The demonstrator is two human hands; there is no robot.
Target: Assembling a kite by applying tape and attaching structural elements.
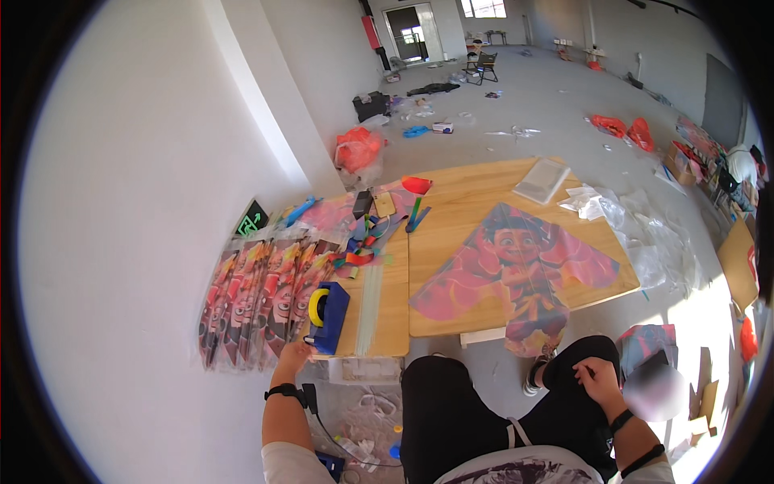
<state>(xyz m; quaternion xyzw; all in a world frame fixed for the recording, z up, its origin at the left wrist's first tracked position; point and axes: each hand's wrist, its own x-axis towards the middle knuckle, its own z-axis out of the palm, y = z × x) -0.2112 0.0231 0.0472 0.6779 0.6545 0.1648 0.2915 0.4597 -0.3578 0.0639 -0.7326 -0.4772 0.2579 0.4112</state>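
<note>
My left hand (297, 356) is at the table's near left edge, fingers bent together against the front end of a blue tape dispenser (334, 323) with a yellow roll. Whether a strip of tape is between those fingers is too small to make out. Resting on my right thigh, my right hand (598, 381) has its fingers curled in, with nothing visible in them. A pink and red kite (516, 262) printed with a cartoon figure lies spread on the right part of the table, its lower end hanging over the near edge. Thin pale rods (369, 310) lie beside the dispenser.
Several bagged printed kites (270, 294) lie along the wall at left. Multicoloured ribbons (363, 242), a black box (363, 203) and a clear plastic case (542, 179) are on the wooden table (459, 189). Clear plastic wrap (657, 242) drapes at the right edge.
</note>
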